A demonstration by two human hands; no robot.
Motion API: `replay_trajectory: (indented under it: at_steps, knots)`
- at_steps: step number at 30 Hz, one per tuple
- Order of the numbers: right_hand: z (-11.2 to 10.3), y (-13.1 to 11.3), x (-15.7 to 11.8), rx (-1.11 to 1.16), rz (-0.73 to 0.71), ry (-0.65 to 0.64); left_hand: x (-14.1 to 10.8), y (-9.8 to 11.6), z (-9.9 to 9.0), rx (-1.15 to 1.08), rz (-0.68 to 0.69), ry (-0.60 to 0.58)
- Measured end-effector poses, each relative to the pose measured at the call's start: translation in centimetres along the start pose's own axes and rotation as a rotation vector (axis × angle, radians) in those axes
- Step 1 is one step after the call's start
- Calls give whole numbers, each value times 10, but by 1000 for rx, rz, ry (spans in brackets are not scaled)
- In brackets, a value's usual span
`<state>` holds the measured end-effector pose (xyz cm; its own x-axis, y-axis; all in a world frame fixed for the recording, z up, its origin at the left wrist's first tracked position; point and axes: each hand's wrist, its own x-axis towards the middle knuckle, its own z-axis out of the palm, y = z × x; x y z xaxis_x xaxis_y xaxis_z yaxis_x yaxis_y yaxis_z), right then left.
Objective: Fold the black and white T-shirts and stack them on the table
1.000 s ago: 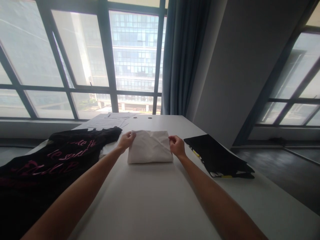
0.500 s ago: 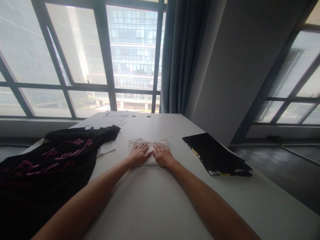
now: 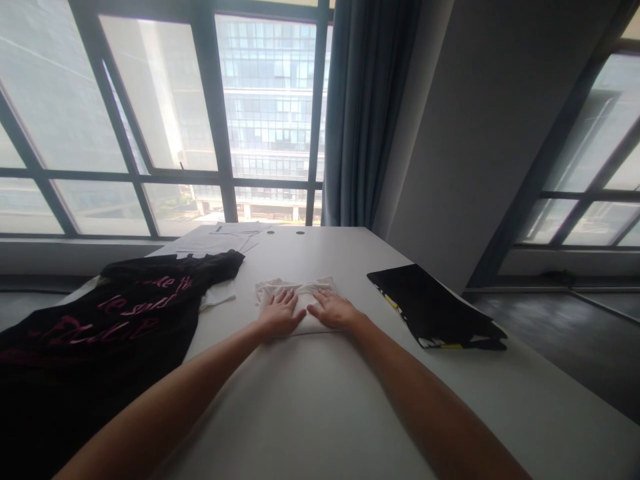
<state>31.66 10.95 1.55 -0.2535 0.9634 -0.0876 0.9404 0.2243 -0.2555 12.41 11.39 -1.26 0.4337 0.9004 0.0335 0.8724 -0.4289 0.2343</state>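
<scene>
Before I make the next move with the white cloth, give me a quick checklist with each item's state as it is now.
1. Left hand flat on the white cloth: ok.
2. Right hand flat on it too: ok.
3. Far edge of the white cloth smooth and even: not ok, it looks rumpled.
4. Folded black cloth apart from the white one: ok, bare table shows between them.
5. Left forearm not touching the black shirt with pink lettering: cannot tell, they overlap in this view.
6. Inner layers of the white cloth flat: cannot tell, hidden.
</scene>
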Motion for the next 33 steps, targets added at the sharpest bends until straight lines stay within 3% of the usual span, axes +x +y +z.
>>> replay_trajectory:
  at_steps: [4, 6, 8, 10, 13, 15, 20, 24, 26, 28, 31, 33]
  knots:
    - [-16, 1, -5, -14, -6, 174, -12, -8, -2, -13, 77, -9]
    - [-19, 5, -5, -74, 34, 277, -13, -17, -8, 2, 43, 70]
    - [-17, 11, -3, -142, 84, 277, -11, -31, -17, 35, -56, 176]
    - [-13, 17, -2, -142, 132, 222, -6, -47, -23, 38, -161, 205]
    - [-7, 24, 2, -78, 149, 227, 1, -69, -28, -46, -205, 205]
    - [-6, 29, 5, -39, 126, 282, 3, -77, -31, -92, -163, 276]
    - [-13, 37, 11, 183, 93, 356, 6, -81, -51, -246, -121, 366]
    - [-21, 38, 13, 369, 122, 599, 15, -80, -68, -347, -70, 505]
    - [-20, 36, 14, 462, 131, 701, 21, -79, -68, -356, -86, 572]
    - [-16, 34, 15, 584, 141, 721, 26, -78, -62, -356, -130, 597]
    - [-8, 34, 19, 706, 138, 659, 30, -77, -45, -364, -200, 590]
    - [-5, 33, 20, 651, 131, 619, 31, -78, -34, -375, -235, 594]
